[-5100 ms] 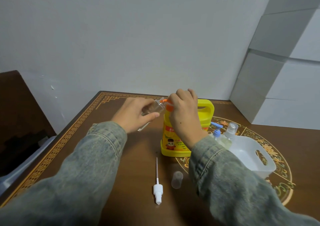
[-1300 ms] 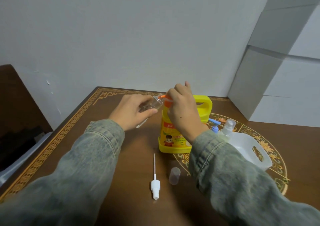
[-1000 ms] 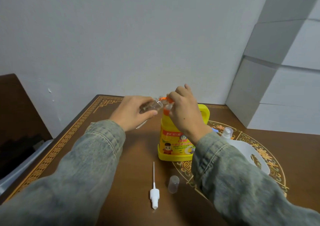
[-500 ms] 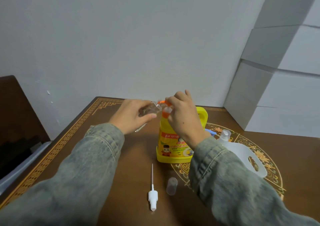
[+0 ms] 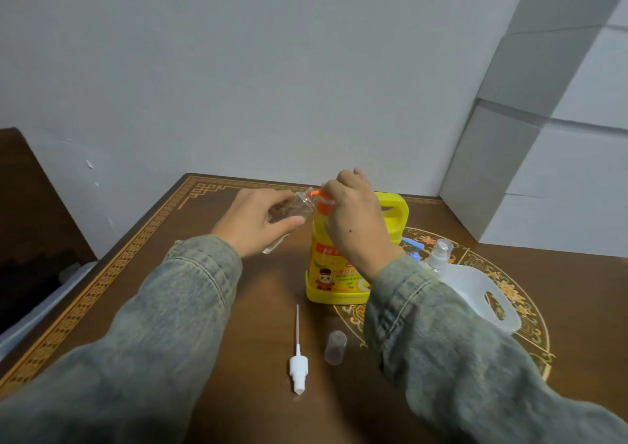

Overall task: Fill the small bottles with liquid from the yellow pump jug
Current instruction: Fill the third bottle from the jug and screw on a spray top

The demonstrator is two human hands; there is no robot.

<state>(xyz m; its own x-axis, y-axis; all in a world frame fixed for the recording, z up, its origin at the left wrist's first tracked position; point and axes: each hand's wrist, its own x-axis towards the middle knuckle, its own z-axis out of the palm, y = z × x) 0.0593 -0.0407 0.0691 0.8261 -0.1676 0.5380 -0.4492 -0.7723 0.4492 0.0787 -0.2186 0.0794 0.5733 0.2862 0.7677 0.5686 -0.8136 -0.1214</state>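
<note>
Nearest on the tabletop [image 5: 238,307]: white spray head [image 5: 298,365] with its tube lying flat, and just right of it a clear cap [image 5: 335,347]. Behind these stands the yellow jug [image 5: 334,273], upright. Right hand [image 5: 356,226] sits on the jug's orange pump [image 5: 322,205], fingers curled round it. Left hand [image 5: 253,221] grips a small clear bottle [image 5: 294,207], tilted, mouth at the pump spout. Right of the jug: white basket [image 5: 482,294]; two pump bottles [image 5: 438,256] at its far end.
</note>
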